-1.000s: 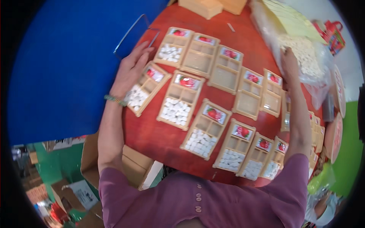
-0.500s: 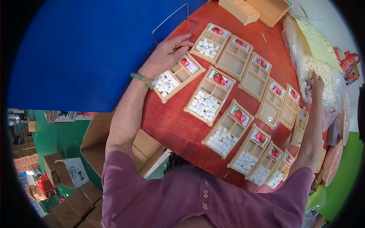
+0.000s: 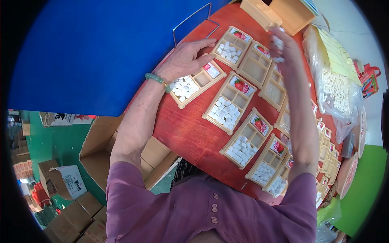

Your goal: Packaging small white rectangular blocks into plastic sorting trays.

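Note:
My left hand [image 3: 180, 60] lies with fingers outstretched at the left edge of a beige compartment tray [image 3: 242, 44], thumb close to its near corner. White marshmallow-like pieces [image 3: 229, 52] fill that tray's large compartment. Under and beside the wrist sits another tray [image 3: 201, 79] with similar pieces, partly covered by the hand. My right hand [image 3: 283, 46] is raised beyond the row of trays, fingers curled around several white marshmallow-like pieces [image 3: 278, 42]. Left of it, one tray [image 3: 254, 69] has a large compartment without white pieces. The right forearm hides parts of several trays.
A clear plastic bag of white pieces [image 3: 338, 91] lies at the right, with yellow paper [image 3: 334, 50] on it. Beige boxes [image 3: 291, 16] stand at the far edge. More filled trays [image 3: 259, 139] line the near side of the red table [image 3: 182, 135]. A metal wire frame [image 3: 192, 18] borders the left.
My right hand has come out of the bag and moved left over the table, carrying white pieces. My left hand stays by the far-left tray. The view has shifted slightly.

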Available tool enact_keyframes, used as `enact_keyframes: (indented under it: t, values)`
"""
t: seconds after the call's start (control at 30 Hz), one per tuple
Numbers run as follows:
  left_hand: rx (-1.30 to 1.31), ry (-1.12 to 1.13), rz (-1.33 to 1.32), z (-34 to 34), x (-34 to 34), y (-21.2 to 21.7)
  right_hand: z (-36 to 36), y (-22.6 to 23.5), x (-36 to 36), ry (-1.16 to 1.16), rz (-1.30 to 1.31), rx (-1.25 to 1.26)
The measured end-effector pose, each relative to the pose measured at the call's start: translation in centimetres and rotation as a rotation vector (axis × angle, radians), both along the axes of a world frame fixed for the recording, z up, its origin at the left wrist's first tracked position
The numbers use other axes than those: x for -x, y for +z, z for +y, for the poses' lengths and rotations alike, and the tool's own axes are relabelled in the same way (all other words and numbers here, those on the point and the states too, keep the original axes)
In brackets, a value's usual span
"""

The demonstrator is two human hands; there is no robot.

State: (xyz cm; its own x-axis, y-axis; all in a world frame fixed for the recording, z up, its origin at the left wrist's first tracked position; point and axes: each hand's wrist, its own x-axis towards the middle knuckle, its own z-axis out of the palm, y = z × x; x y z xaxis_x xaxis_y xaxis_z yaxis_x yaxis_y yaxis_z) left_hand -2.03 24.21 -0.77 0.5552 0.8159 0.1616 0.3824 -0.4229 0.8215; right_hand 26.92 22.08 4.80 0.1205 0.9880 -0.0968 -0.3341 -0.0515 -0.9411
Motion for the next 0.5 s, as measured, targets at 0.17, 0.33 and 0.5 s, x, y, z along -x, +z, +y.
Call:
enact_keyframes:
  t: [0.17, 0.33, 0.5]
  values:
    - [-0.076, -0.028, 0.088, -0.2, -0.2, 0.7, 4.1, -2.7, 7.1, 0.012, 0.123, 0.053]
    - [-0.059, -0.008, 0.115, -0.5, 0.0, 1.0, 4.5, -4.4, 9.4, -0.065, -0.14, -0.056]
    - [-0.096, -0.05, 0.094, -0.3, 0.0, 0.7, 4.6, -4.8, 9.5, -0.072, -0.199, -0.081]
